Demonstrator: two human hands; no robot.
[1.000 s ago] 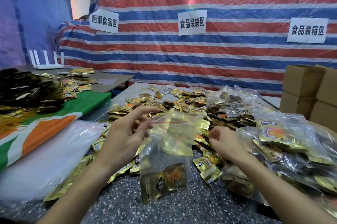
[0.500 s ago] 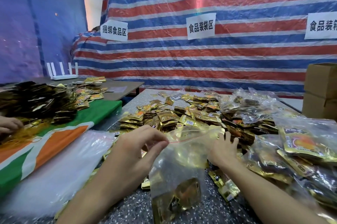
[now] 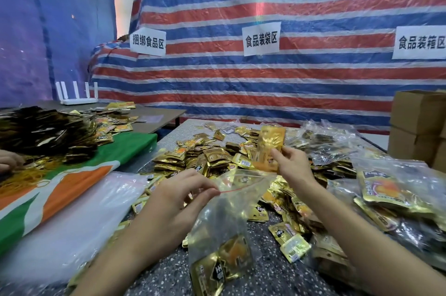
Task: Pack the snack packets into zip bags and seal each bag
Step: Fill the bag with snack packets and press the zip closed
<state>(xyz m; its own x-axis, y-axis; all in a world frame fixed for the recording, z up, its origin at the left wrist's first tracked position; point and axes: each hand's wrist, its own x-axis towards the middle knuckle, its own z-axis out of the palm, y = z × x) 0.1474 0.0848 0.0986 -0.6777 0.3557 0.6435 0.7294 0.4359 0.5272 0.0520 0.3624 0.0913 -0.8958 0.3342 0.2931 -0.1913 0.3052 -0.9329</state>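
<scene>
Risk centres on the mouth of the clear plastic zip bag with a red seal line [image 3: 231, 213], which hangs just above the speckled grey table [image 3: 263, 281]. The left hand [image 3: 178, 199] pinches the bag at the left end of its rim, between thumb and fingertips. The far side of the mouth has no support and appears only partly open.

The right hand [image 3: 294, 165] pinches one upright gold foil snack packet [image 3: 270, 143] by its lower edge, above and behind the bag mouth. Two gold packets [image 3: 217, 269] already lie in the bottom of the bag.

Probable faults:

- Missed insertion. With the rim held on one side only, the mouth may fold shut as the packet arrives. The packet would then strike the rim and slide off.
- Dropped packet. Foil is likely slippery and the grip is at one edge. A dropped packet would land in the heap of loose gold packets [image 3: 207, 158] behind the bag, where it cannot be told from the rest.
- Bag slip. Added weight pulls against a single pinch point, and the film may slide out of the fingers.
- Failed seal. A packet corner standing up into the seal line would stop the strip from closing fully.
</scene>
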